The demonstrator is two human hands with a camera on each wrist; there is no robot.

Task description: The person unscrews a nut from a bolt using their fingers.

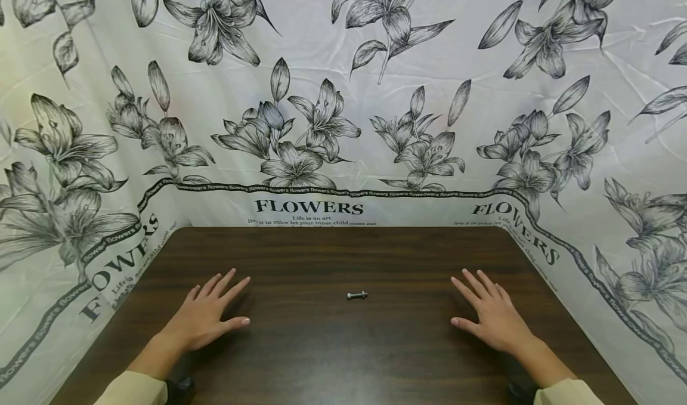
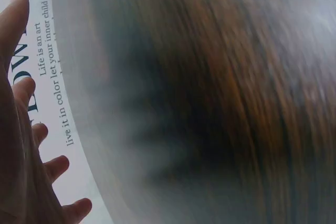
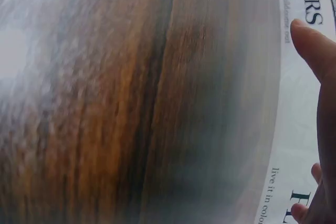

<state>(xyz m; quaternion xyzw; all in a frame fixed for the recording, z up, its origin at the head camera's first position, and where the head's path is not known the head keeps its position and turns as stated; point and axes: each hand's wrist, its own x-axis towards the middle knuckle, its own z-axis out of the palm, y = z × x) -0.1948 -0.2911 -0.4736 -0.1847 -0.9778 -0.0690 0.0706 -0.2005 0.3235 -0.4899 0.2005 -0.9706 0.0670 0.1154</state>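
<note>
A small metal bolt (image 1: 356, 295) with a nut on it lies on its side near the middle of the dark wooden table (image 1: 343, 357). To its left, my left hand (image 1: 206, 317) is spread over the table with straight fingers and holds nothing. My right hand (image 1: 494, 315) is likewise spread, well to the right of the bolt, with nothing in it. In the left wrist view the fingers (image 2: 56, 168) show along the left edge; the right wrist view has the thumb (image 3: 314, 45) at its right edge. Neither wrist view contains the bolt.
A white curtain (image 1: 343, 47) printed with lilies and the word FLOWERS hangs behind the table and down both sides, close to its edges. Dark wrist straps show at both cuffs. Light reflects off the glossy tabletop near the front.
</note>
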